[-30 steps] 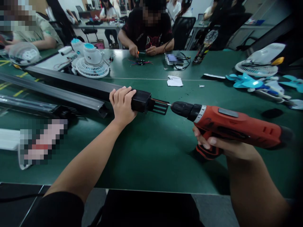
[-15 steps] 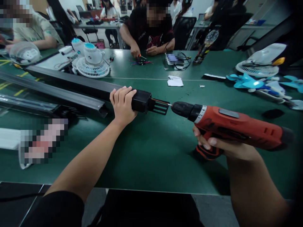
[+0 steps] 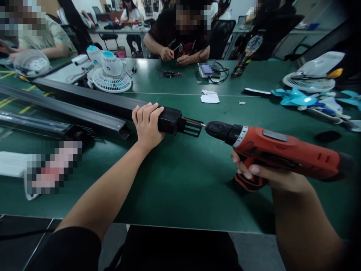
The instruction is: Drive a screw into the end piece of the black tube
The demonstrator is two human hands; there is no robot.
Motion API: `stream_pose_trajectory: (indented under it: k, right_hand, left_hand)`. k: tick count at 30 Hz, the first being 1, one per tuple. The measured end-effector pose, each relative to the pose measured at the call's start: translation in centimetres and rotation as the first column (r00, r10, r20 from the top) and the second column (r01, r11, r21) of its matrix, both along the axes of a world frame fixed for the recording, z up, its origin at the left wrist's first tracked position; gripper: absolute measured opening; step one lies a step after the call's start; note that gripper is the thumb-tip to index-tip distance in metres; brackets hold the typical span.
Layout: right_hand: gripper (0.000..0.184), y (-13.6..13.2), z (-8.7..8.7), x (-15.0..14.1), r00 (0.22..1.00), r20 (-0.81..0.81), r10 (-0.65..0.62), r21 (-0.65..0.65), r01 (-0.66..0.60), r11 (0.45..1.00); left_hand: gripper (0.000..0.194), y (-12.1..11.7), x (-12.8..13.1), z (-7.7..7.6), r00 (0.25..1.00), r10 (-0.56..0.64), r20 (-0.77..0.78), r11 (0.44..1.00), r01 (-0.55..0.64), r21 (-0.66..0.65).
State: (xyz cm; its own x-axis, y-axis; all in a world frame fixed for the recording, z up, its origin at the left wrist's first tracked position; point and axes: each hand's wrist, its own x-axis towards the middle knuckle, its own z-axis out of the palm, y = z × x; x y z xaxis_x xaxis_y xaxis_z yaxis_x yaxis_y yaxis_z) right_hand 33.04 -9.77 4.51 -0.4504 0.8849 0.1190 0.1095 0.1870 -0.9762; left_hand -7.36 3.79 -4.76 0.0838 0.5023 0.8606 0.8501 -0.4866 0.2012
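My left hand [image 3: 148, 124] is wrapped over the top of a long black rectangular bar [image 3: 113, 99], close to its right end. A flat slotted black bracket [image 3: 192, 128] sticks out of that end. My right hand [image 3: 267, 174] grips the handle of a red and black cordless drill [image 3: 287, 148], which points left. A thin bit in the black chuck [image 3: 218, 130] reaches the bracket end of the bar; whether it sits in a screw is too small to tell. The drill's handle base hangs just over the green table [image 3: 191, 188].
More black bars [image 3: 70, 107] lie at the left, near a blurred phone-like object [image 3: 56, 167]. White fan parts [image 3: 111, 79] stand at the back left, blue fan blades [image 3: 299, 98] at the right. Across the table a person [image 3: 180, 41] handles an orange-handled tool above some wires.
My hands, the bar and the drill keep almost the same places; the whole view shifts slightly. The person opposite has lifted the orange-handled tool away from the wires.
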Motion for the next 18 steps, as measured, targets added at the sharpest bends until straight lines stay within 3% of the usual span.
stream_pose_trajectory:
  k: [18]
  right_hand:
    - [0.038, 0.1, -0.09, 0.18, 1.0, 0.008, 0.025, 0.005, -0.025, 1.0]
  left_hand:
    - [0.054, -0.2, 0.19, 0.41, 0.999, 0.01, 0.032, 0.997, -0.007, -0.077]
